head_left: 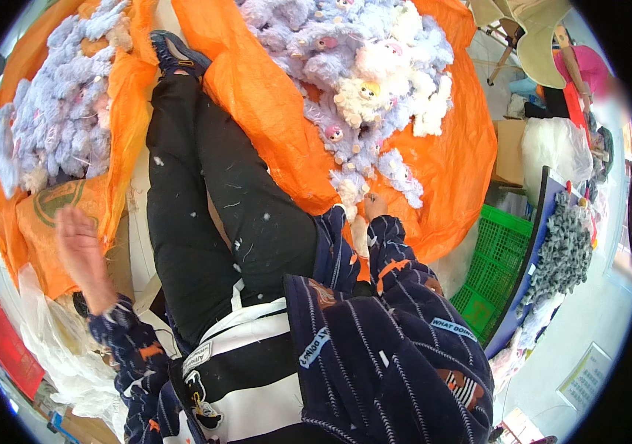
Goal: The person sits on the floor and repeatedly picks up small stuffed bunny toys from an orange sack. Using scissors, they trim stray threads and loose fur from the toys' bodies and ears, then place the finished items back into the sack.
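My left hand point(81, 240) is stretched out with nothing in it, beside an orange sack with a green print point(57, 203). A pile of lavender plush toys point(72, 111) lies beyond it on orange sheeting. My right hand point(377, 206) is low by my right thigh, its fingers curled; what they hold, if anything, is hidden. Next to it are a pale plush toy point(348, 185) and a cream-coloured piece point(359, 235). A larger heap of lavender plush toys point(331, 48), with a cream one point(360, 100) among them, spreads beyond it on an orange sheet point(442, 189).
My outstretched legs point(220, 192) lie between the two heaps. To the right stand a green crate point(490, 259), a cardboard box point(508, 152) and a dark-edged table with grey fluffy pieces point(560, 248). A clear plastic bag point(64, 340) is at left. Another person's arm point(573, 70) shows far right.
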The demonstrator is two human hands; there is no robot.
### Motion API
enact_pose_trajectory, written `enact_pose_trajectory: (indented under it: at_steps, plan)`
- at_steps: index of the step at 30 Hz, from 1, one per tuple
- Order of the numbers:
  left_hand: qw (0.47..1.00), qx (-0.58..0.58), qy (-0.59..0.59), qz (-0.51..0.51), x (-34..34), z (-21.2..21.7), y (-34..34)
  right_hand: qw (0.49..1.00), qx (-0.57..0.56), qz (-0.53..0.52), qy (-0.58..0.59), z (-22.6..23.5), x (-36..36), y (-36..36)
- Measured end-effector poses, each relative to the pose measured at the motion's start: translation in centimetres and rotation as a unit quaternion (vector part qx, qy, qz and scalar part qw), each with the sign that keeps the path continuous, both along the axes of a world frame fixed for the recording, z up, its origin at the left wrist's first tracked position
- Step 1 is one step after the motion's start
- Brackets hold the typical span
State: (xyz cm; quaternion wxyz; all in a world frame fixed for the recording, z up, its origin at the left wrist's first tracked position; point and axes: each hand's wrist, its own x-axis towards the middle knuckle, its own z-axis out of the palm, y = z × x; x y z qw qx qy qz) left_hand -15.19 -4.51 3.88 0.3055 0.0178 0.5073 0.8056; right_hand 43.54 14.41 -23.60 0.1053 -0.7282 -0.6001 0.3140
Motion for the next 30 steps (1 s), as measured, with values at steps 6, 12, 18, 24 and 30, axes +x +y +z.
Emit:
enact_pose_trajectory:
  at_steps: [6,12,18,24,30]
  plan:
    - [0.946,-0.257,0.172,-0.094,11.9,-6.3,2.4,0.988,-0.149,0.024,-0.030,-3.6,0.7,-2.5]
    - [0.931,-0.278,0.205,-0.120,11.6,-5.8,3.5,0.993,-0.072,0.056,-0.070,2.6,-4.8,-0.9]
    - [0.916,-0.302,0.234,-0.118,12.0,-6.0,4.2,0.992,-0.020,-0.003,-0.126,-0.3,-3.0,1.8]
    - [0.922,-0.290,0.225,-0.124,12.0,-6.1,4.3,0.991,0.023,0.023,-0.132,0.4,-5.4,2.7]
    - [0.928,-0.268,0.202,-0.163,12.6,-5.2,4.4,0.980,0.099,0.006,0.171,8.3,-9.2,5.1]
